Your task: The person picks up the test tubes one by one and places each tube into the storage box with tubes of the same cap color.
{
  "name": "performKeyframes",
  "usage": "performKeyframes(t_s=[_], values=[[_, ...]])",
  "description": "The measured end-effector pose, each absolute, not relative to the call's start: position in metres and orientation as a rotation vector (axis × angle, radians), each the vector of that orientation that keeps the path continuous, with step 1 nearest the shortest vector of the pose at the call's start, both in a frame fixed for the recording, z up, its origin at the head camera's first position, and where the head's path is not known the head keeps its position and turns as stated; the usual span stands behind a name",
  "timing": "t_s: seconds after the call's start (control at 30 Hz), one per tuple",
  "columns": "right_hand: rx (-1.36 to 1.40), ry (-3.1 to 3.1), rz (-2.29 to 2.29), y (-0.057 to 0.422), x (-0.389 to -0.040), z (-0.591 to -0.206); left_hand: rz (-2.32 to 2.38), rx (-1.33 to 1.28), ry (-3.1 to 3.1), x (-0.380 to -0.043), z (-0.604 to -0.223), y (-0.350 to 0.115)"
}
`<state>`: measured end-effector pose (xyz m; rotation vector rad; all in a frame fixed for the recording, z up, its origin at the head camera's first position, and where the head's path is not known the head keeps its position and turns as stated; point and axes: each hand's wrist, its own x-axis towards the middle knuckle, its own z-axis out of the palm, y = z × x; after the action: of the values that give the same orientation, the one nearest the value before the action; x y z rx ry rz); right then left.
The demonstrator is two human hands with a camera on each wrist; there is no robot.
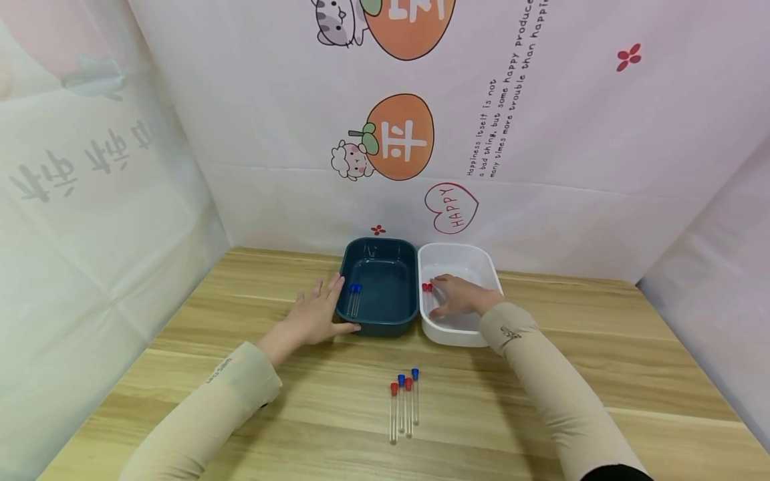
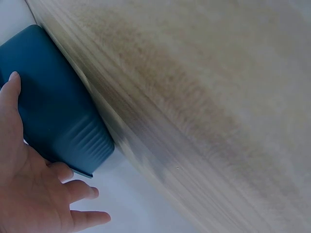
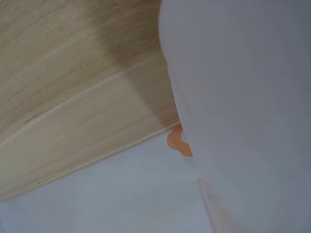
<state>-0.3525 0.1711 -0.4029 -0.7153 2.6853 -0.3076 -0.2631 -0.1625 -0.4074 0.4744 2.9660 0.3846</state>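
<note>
My left hand (image 1: pixel 314 315) rests with spread fingers against the left side and near corner of a dark teal tray (image 1: pixel 385 329). In the left wrist view, the fingers (image 2: pixel 82 191) lie mostly straight along the outside of that tray (image 2: pixel 53 107). Inside the tray are two blue-capped test tubes (image 1: pixel 355 300). My right hand (image 1: pixel 463 296) reaches into a white tray (image 1: pixel 454 337), thumb and fingers apart, beside two red-capped test tubes (image 1: pixel 427 288). Their clear bodies are hard to make out. The right hand does not show in the right wrist view.
Several test tubes with red and blue caps (image 1: pixel 408 384) lie side by side on the wooden table (image 1: pixel 325 414) in front of the trays. The two trays stand next to each other, close to the printed cloth backdrop (image 1: pixel 289 207).
</note>
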Motion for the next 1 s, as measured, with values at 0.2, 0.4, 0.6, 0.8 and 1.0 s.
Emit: performKeyframes(t_s=[0.2, 0.4, 0.6, 0.8, 1.0], values=[[-0.715, 2.711, -0.336, 0.175, -0.350, -0.400, 0.383, 0.482, 2.977, -0.263, -0.408, -0.163], [-0.742, 2.732, -0.407, 0.183, -0.345, -0.395, 0.379, 0.478, 2.974, -0.262, -0.407, -0.162], [-0.729, 2.728, -0.481, 0.193, -0.339, -0.386, 0.386, 0.480, 2.967, -0.263, -0.408, -0.162], [-0.740, 2.759, -0.488, 0.202, -0.336, -0.381, 0.389, 0.482, 2.964, -0.263, -0.407, -0.163], [-0.846, 2.802, -0.517, 0.207, -0.331, -0.377, 0.377, 0.478, 2.957, -0.263, -0.406, -0.161]])
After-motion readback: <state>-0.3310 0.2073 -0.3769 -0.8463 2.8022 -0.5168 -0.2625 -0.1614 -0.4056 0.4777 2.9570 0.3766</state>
